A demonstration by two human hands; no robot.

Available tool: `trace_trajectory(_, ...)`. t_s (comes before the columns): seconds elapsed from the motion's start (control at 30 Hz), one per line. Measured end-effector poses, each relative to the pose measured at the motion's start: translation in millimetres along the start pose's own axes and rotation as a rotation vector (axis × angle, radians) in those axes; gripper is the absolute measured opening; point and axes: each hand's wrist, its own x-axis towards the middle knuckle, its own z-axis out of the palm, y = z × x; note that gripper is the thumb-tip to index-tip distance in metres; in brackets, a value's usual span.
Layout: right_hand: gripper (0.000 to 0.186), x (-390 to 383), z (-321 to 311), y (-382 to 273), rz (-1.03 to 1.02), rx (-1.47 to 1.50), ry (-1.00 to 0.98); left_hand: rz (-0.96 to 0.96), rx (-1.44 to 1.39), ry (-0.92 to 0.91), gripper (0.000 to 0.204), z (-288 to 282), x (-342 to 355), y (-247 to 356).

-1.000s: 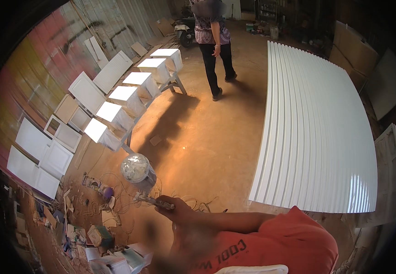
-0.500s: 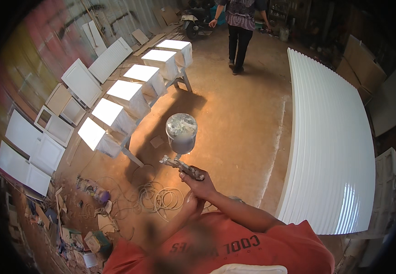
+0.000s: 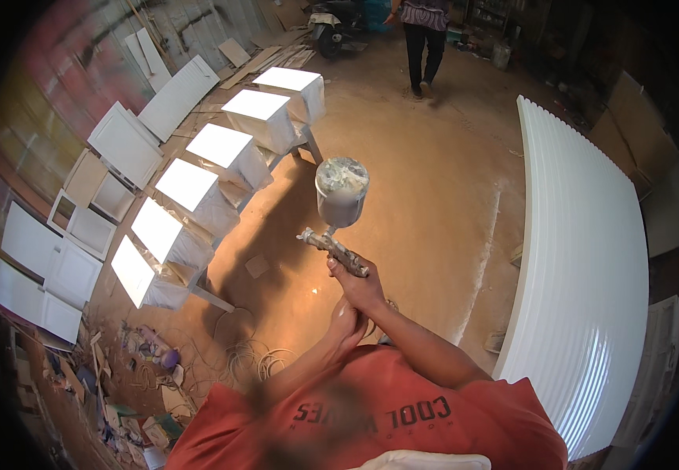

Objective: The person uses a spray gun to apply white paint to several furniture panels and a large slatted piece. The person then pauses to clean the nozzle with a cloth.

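Note:
My right hand point(image 3: 360, 287) is wrapped round the handle of a paint-stained spray gun point(image 3: 328, 246), its nozzle pointing to the left. On top of the gun stands a metal paint cup point(image 3: 342, 205), smeared with white and grey. Just below, my left hand point(image 3: 345, 323) is closed against the underside of my right hand and wrist; what its fingers grip is hidden. To the left of the gun, several boxy pieces with glossy white faces and wrapped sides, such as this drawer-like one point(image 3: 220, 146), sit in a row on a wooden trestle point(image 3: 212, 298).
A large white ribbed panel point(image 3: 582, 274) stands at the right. White doors and frames point(image 3: 125, 143) lean along the left wall. A coiled hose point(image 3: 249, 362) and scraps point(image 3: 151, 345) lie on the floor at lower left. A person point(image 3: 424, 47) and a motorbike point(image 3: 331, 30) are at the back.
The spray gun and both hands are farther forward and right in view, still together. The view has shifted slightly. The person at the back has stepped farther away.

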Motion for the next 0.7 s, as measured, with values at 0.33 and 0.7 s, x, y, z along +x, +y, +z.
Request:
trace_trajectory(0.33,0.03,207,-77,-8,0.012,-0.031,-0.045,0.015,-0.059,0.041,0.031,68,202,31)
trace_trajectory(0.7,0.034,454,-135,-20,0.024,-0.244,0.049,-0.081,0.05,-0.033,0.035,111,440,116)
